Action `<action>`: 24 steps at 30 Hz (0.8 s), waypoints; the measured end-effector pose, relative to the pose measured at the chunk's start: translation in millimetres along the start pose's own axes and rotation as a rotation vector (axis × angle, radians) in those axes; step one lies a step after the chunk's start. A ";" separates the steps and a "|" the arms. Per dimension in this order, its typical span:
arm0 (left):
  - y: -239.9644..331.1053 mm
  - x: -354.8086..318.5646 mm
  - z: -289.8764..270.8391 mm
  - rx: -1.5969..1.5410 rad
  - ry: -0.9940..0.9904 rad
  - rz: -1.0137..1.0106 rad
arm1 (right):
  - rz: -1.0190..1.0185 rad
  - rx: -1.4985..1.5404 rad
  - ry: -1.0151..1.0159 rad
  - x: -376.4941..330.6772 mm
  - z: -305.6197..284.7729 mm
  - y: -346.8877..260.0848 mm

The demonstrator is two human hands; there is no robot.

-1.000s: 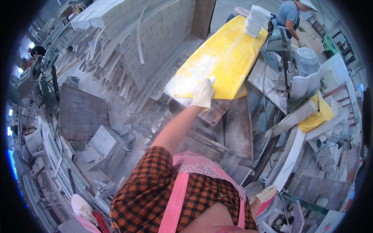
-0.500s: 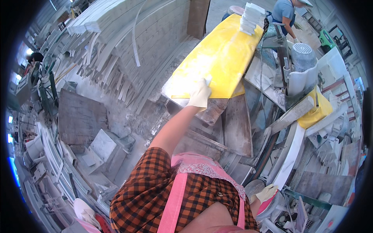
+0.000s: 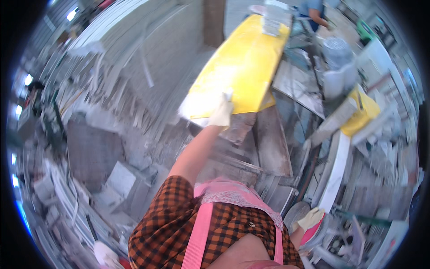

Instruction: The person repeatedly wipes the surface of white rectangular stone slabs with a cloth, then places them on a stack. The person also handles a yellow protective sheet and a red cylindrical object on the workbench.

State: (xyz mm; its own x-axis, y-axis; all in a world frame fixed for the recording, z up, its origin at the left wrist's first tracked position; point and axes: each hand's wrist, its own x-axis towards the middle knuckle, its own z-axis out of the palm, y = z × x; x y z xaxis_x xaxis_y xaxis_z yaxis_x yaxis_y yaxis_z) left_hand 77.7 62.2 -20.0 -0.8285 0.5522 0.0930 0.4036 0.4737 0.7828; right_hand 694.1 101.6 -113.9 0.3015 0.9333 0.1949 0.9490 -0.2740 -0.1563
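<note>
My left hand (image 3: 220,113), in a cream glove, reaches forward over the near edge of a yellow sheet (image 3: 242,58) dusted with white powder. Its fingers are closed on a small white piece (image 3: 228,94), which rests against the sheet or just above it; blur hides the exact contact. A stack of white slabs (image 3: 274,18) stands on the sheet's far end. At the lower right, my right hand (image 3: 310,218), also gloved, lies by the near end of a long white strip (image 3: 337,172). Beneath its fingers shows a pink thing (image 3: 312,231); their grip is smeared.
Long pale strips (image 3: 121,45) are stacked high at the far left. A motor (image 3: 337,54) stands at right, with a second yellow cover (image 3: 363,112) nearer me. Brown boards (image 3: 274,143) lean below the sheet. Another person (image 3: 311,13) works at the far right.
The view has swung a little, shifting the yellow sheet leftward, and is more blurred. My left hand stays at the sheet's near edge with the white piece; my right hand stays by the strip.
</note>
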 end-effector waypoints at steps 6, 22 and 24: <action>0.0 23.0 4.2 0.157 -0.031 -0.005 | -0.006 0.005 0.079 -6.0 10.5 8.7; -24.3 48.7 0.8 0.026 -0.253 -0.071 | -0.271 -0.040 -0.107 17.7 -75.1 -10.7; -24.3 47.0 -1.0 0.004 -0.219 -0.051 | -0.276 -0.172 -0.141 32.3 -62.5 -15.5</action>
State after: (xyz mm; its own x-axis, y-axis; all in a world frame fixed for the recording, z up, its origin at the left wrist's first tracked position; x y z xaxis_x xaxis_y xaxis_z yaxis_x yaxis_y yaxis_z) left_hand 28.5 76.0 -34.1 -0.7443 0.6626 -0.0830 0.3650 0.5078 0.7803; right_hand 694.9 121.5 -44.6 0.0272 0.9972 0.0699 0.9982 -0.0309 0.0516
